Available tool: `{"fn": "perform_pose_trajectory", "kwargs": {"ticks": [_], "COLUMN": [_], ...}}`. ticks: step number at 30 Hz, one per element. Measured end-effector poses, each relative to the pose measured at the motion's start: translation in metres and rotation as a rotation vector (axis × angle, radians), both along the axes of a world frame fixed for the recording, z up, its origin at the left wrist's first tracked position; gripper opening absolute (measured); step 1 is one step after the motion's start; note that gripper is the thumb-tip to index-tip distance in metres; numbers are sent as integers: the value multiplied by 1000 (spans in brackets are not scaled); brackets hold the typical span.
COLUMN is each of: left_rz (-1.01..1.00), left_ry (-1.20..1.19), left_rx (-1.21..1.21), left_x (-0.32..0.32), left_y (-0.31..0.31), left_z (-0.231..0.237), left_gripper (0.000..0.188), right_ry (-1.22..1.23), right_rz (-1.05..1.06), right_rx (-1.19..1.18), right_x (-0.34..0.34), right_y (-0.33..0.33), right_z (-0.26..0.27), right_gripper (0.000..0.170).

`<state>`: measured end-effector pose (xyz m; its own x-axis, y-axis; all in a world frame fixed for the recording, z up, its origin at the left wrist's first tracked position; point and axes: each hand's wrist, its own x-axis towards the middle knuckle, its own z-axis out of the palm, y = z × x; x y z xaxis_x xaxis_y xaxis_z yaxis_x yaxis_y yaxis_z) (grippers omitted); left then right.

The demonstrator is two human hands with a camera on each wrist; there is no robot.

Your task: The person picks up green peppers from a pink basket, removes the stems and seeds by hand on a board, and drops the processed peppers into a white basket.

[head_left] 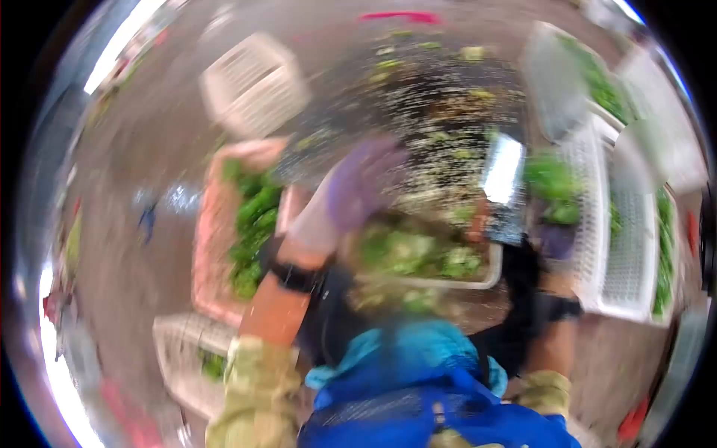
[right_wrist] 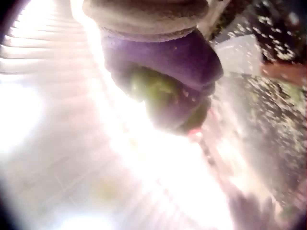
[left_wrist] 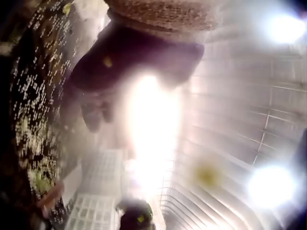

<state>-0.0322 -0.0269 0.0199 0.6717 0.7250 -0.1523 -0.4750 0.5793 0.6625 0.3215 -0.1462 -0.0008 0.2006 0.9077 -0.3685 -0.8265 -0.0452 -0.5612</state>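
Note:
My left hand (head_left: pixel 366 183), in a purple and white glove, is blurred over the dark work surface (head_left: pixel 321 97), its fingers stretched out and nothing seen in it. The left wrist view shows that glove (left_wrist: pixel 129 57) from below against glare. My right hand (head_left: pixel 556 243), in a purple glove, grips a leafy green vegetable (head_left: pixel 553 187) beside the white crates. In the right wrist view its fingers curl round the green stalks (right_wrist: pixel 160 93). A cleaver (head_left: pixel 504 172) with a wooden handle lies flat between the hands. Cut pale green pieces (head_left: pixel 418 254) fill a tray close in front of me.
Pale scraps (head_left: pixel 463 127) are strewn over the work surface. A pink crate (head_left: pixel 209 246) of greens stands at left, with a white crate (head_left: pixel 254 86) behind it and another (head_left: pixel 179 351) nearer. White crates (head_left: pixel 590 216) with greens line the right side.

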Motion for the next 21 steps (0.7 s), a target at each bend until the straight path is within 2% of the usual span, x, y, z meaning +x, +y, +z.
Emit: {"fn": "perform_pose_trajectory", "kwargs": {"ticks": [1,3,4,5,7,8,11,12,13,14,15,17,21], "left_rz": [26,208,317,412,626,669,774,715,691,655,575,471,203], "left_ry": [35,103,235,358,409,253,691,781,922,1058,1282,1404,1777], "left_rx": [52,129,220,309,232,79,-25,133,91,45,142,270,682], "left_x": [-19,-75,-103,-134,-194,-219,-291,-303,-298,-294,-287,-296,-263], "left_y": [6,13,11,10,9,7,11,1,10,19,28,54,119], "left_z": [14,29,39,46,29,26,-19,-33,-38,-43,-50,-114,-174], "left_gripper": [51,50,48,45,42,37,34,34,41,47,52,62,74], "right_ry": [-78,-183,-238,-269,-355,-386,-455,-468,-462,-482,-502,-651,-698], "right_rz": [-45,-140,-178,-170,-160,-130,45,141,332,361,385,535,508], "right_rx": [51,139,173,193,228,230,193,168,267,175,87,85,-22], "right_x": [29,83,96,88,64,43,-41,-75,-95,-115,-134,-152,-163], "right_y": [-1,6,11,20,38,46,68,71,77,78,80,85,97], "right_z": [2,17,27,34,45,46,34,27,14,6,0,-2,-9], "right_gripper": [42,45,46,48,51,52,56,58,58,59,60,63,68]}}
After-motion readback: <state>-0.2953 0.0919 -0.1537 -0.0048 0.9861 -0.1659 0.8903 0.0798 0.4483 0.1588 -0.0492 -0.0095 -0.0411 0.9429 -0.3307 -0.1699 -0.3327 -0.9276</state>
